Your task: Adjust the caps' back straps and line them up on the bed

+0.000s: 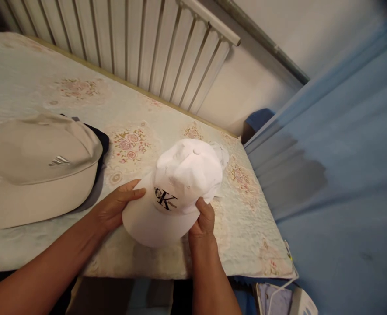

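Both forearms come in from the bottom edge, and both hands are on the white cap (183, 175). Left hand (114, 210) pinches the brim's left edge, thumb lying on top and fingers tucked below where I can't see them. Right hand (203, 223) grips the other side where brim meets crown, thumb pressed up against the fabric and the rest of the fingers hidden underneath. So each hand is closed on the cap, not loose or spread.

The cap's black logo sits right between the two thumbs, brim pointing back toward the camera, crown button on top. It rests on a pale flowery cloth (245, 218) close to the near edge.

Left of the grip, well apart from it, lies a bigger tan cap (39, 166) with a small silver mark on it, and some dark fabric (103, 140) pokes out from behind that one.

Beyond the hands, past the cloth's far edge, stands a white radiator (147, 43), with a grey pipe (262, 39) running along the wall. Off to the right of the grip hangs a big blue curtain (344, 175).
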